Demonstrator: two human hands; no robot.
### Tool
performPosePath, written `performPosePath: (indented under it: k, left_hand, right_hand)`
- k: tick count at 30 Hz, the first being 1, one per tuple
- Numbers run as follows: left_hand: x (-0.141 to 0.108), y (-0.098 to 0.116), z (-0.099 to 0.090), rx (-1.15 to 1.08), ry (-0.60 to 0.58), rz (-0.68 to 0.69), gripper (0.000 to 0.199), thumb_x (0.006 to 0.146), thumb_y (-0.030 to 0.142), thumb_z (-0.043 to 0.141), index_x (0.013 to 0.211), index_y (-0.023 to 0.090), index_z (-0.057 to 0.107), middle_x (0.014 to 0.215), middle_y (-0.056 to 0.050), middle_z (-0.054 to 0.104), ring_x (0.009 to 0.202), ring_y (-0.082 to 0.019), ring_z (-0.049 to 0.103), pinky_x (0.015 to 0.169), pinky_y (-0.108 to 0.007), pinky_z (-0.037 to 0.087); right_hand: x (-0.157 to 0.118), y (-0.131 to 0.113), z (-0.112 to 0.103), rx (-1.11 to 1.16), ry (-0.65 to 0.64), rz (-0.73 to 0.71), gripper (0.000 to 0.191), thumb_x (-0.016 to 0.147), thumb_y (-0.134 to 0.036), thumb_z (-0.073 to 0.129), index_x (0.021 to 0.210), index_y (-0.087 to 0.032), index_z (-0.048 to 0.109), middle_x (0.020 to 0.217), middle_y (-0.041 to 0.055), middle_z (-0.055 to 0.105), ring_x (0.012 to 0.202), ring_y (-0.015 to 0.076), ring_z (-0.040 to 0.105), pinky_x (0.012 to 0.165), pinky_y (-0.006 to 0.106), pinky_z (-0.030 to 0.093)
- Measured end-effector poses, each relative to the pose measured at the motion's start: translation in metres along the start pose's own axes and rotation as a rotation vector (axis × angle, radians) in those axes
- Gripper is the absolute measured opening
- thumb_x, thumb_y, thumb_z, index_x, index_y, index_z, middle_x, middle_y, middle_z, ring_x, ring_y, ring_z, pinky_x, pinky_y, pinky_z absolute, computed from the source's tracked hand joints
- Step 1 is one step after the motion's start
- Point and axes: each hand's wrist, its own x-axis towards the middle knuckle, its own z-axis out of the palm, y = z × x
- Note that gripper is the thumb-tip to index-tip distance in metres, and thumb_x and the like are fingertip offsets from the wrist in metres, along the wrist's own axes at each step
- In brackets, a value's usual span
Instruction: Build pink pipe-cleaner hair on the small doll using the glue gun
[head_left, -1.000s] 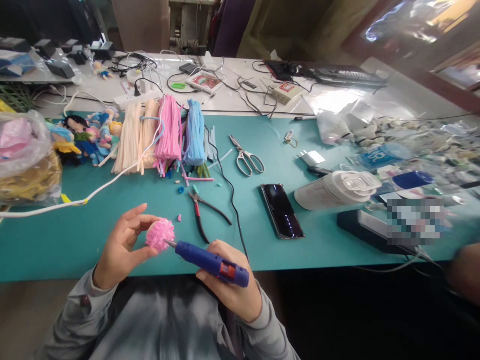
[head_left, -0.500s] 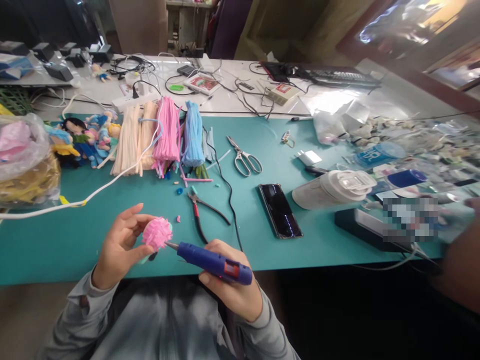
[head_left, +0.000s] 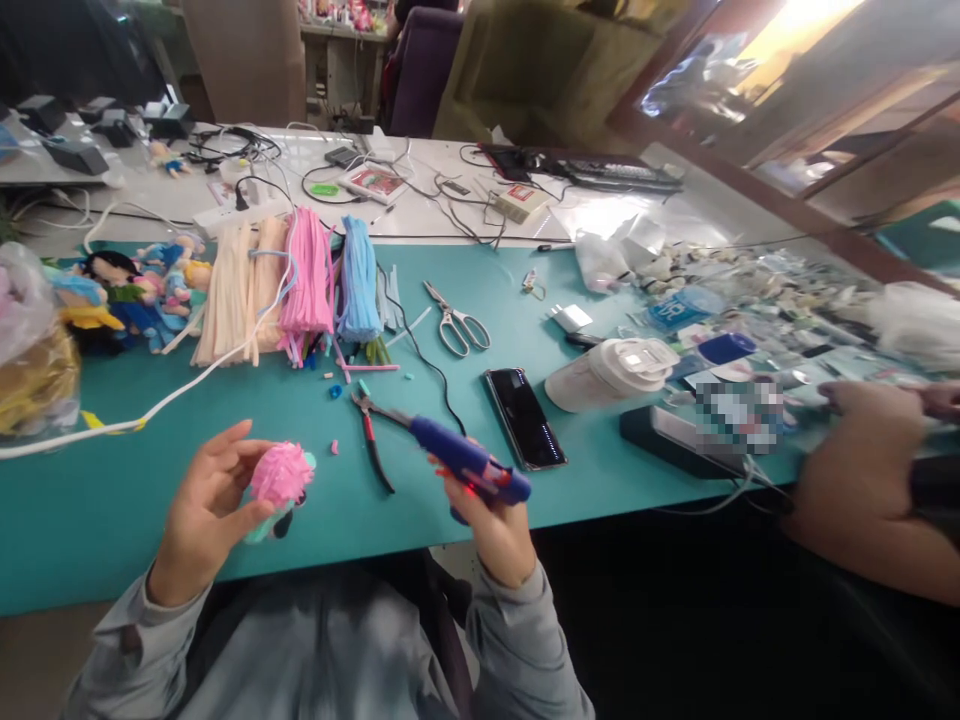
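A pink fluffy ball-shaped piece with mint green and black parts beneath it is pinched in my left hand. My right hand is wrapped round a blue glue gun, whose nozzle points up and left, apart from the pink piece. Pliers with red and black handles lie on the green mat between my hands, partly behind the nozzle. A small pink scrap rests left of the pliers.
Beyond are bundles of beige, pink and blue stems, small dolls and scissors. A phone, white tumbler and black box lie rightward. Another person's arm reaches in at right.
The glue gun has moved away from the pink piece, up and to the right, and its nozzle is tilted higher. The pink piece has turned, showing more black below. The view has shifted right.
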Motion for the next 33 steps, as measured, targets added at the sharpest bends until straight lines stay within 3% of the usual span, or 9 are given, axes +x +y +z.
performPosePath:
  k: [3,6,15,20,22,24,26,28,33]
  left_hand:
    - [0.001,-0.002,-0.004,0.043,0.040,-0.021,0.054,0.061,0.021,0.086,0.110,0.022,0.064,0.098,-0.006,0.075,0.090,-0.023,0.073,0.078,-0.033,0.061]
    - [0.001,-0.004,-0.007,0.069,0.073,-0.036,0.055,0.061,0.023,0.086,0.111,0.024,0.063,0.100,-0.004,0.074,0.092,-0.023,0.072,0.080,-0.034,0.061]
    - [-0.001,-0.008,-0.016,0.172,0.133,-0.051,0.062,0.062,0.028,0.085,0.117,0.023,0.058,0.106,-0.006,0.071,0.099,-0.026,0.070,0.084,-0.041,0.061]
    - [0.001,-0.010,-0.014,0.141,0.099,-0.013,0.060,0.062,0.027,0.086,0.115,0.021,0.058,0.102,-0.006,0.072,0.094,-0.022,0.071,0.081,-0.031,0.060]
    - [0.002,-0.010,-0.012,0.131,0.107,-0.005,0.061,0.061,0.028,0.087,0.114,0.020,0.058,0.100,-0.006,0.072,0.092,-0.022,0.071,0.080,-0.031,0.060]
    - [0.003,-0.011,-0.011,0.132,0.129,-0.003,0.061,0.060,0.030,0.087,0.113,0.020,0.058,0.100,-0.007,0.072,0.092,-0.022,0.071,0.079,-0.032,0.060]
    - [0.004,-0.013,-0.009,0.127,0.147,-0.004,0.061,0.059,0.030,0.088,0.112,0.019,0.059,0.099,-0.007,0.072,0.092,-0.022,0.071,0.079,-0.032,0.060]
    - [0.004,-0.015,-0.007,0.110,0.146,-0.004,0.061,0.058,0.031,0.088,0.111,0.020,0.059,0.098,-0.006,0.071,0.090,-0.021,0.070,0.078,-0.031,0.059]
    - [0.003,-0.018,0.000,0.110,0.130,0.030,0.058,0.060,0.032,0.087,0.110,0.020,0.060,0.095,-0.005,0.071,0.088,-0.019,0.070,0.079,-0.029,0.059]
  right_hand:
    - [0.020,0.015,-0.007,-0.191,0.209,0.006,0.031,0.077,-0.049,0.062,0.083,-0.019,0.064,0.065,0.0009,0.058,0.056,0.0157,0.050,0.055,0.030,0.046]
    - [0.045,0.031,-0.006,-0.383,0.303,-0.005,0.030,0.074,-0.050,0.059,0.075,-0.019,0.061,0.066,0.0023,0.060,0.063,0.0190,0.055,0.061,0.032,0.047]
    - [0.092,0.067,0.007,-0.509,0.277,0.046,0.031,0.069,-0.051,0.060,0.066,-0.020,0.057,0.067,0.0043,0.062,0.065,0.0211,0.055,0.064,0.033,0.047]
    - [0.079,0.069,-0.002,-0.481,0.263,0.014,0.047,0.065,-0.047,0.070,0.099,-0.016,0.065,0.092,0.0094,0.065,0.078,0.0231,0.060,0.072,0.037,0.052]
    - [0.064,0.062,-0.007,-0.456,0.334,-0.078,0.056,0.067,-0.042,0.072,0.115,-0.015,0.060,0.104,0.0119,0.062,0.084,0.0237,0.061,0.073,0.040,0.053]
    - [0.047,0.051,-0.007,-0.454,0.485,-0.237,0.046,0.075,-0.035,0.069,0.116,-0.017,0.059,0.104,0.0107,0.060,0.087,0.0232,0.060,0.076,0.041,0.053]
    - [0.030,0.038,0.000,-0.464,0.611,-0.396,0.020,0.083,-0.028,0.065,0.101,-0.020,0.062,0.092,0.0071,0.060,0.082,0.0212,0.059,0.074,0.038,0.052]
    - [0.018,0.026,0.017,-0.483,0.466,-0.486,0.003,0.088,-0.023,0.060,0.086,-0.021,0.061,0.080,0.0041,0.060,0.075,0.0193,0.058,0.069,0.034,0.050]
    - [0.018,0.017,0.072,-0.851,-0.160,-0.398,0.007,0.087,-0.023,0.063,0.082,-0.019,0.066,0.078,0.0065,0.064,0.077,0.0220,0.060,0.067,0.034,0.046]
